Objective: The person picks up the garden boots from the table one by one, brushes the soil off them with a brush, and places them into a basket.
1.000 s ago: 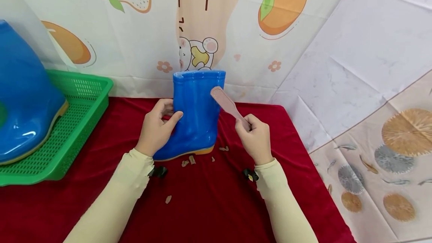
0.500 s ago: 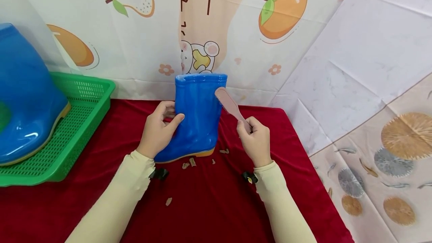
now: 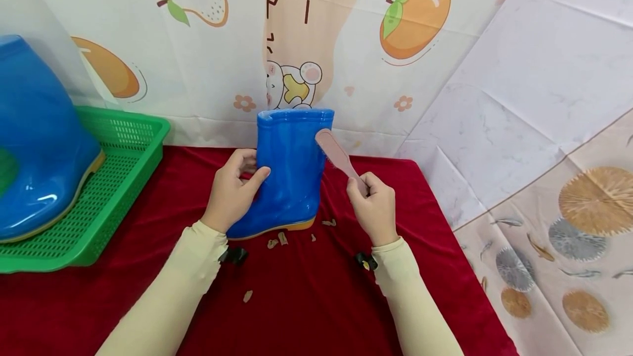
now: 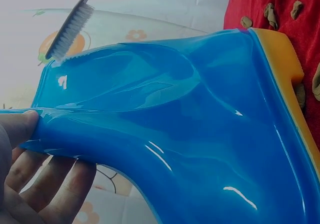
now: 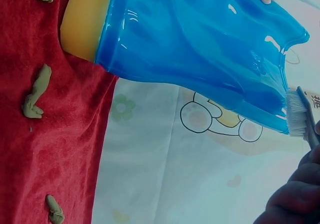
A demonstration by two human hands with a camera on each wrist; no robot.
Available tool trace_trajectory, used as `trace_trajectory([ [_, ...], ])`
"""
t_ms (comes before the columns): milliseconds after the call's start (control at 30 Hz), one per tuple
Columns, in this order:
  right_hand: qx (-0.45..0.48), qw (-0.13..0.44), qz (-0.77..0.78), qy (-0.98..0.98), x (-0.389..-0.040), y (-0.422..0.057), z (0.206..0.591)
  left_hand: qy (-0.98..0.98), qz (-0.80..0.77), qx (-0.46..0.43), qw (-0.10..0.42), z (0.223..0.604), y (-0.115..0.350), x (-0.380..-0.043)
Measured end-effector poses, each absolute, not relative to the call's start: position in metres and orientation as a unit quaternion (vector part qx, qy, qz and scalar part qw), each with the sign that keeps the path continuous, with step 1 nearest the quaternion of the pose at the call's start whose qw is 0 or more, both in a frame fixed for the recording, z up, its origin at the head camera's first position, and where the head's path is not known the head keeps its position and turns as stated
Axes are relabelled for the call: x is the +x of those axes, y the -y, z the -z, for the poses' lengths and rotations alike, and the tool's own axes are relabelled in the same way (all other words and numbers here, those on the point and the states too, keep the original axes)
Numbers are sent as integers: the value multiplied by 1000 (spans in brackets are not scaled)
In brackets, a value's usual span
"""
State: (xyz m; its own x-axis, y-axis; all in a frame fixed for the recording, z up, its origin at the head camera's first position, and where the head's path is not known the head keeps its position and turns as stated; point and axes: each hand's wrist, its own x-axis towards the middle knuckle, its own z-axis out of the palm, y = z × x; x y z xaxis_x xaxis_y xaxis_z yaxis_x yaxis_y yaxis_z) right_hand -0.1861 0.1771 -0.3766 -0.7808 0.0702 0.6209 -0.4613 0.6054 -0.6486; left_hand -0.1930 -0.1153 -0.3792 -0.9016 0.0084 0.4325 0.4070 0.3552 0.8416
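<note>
A glossy blue rain boot (image 3: 292, 169) with a yellow sole stands upright on the red cloth, its toe to the left. My left hand (image 3: 231, 188) holds the boot's shaft, the thumb on the near face and the fingers behind it, as the left wrist view shows. My right hand (image 3: 374, 205) grips the handle of a pinkish brush (image 3: 336, 153). In the right wrist view, the white bristles of the brush (image 5: 297, 115) touch the upper edge of the boot (image 5: 200, 48).
A green perforated basket (image 3: 118, 191) at the left holds another blue boot (image 3: 42, 153). Several small brown clumps (image 3: 283, 238) lie on the red cloth (image 3: 316, 301) around the boot's sole. Behind the table hangs a printed white curtain (image 3: 198, 70).
The head view has shifted slightly, so everything sits a little lower in it. The brush head has moved slightly right, still beside the boot's upper shaft. Both hands keep their holds.
</note>
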Motion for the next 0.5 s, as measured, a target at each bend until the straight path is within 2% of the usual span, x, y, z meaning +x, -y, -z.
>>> trace_trajectory([
  [500, 95, 305, -439, 840, -188, -184, 375, 801, 551, -115, 205, 375, 118, -191],
])
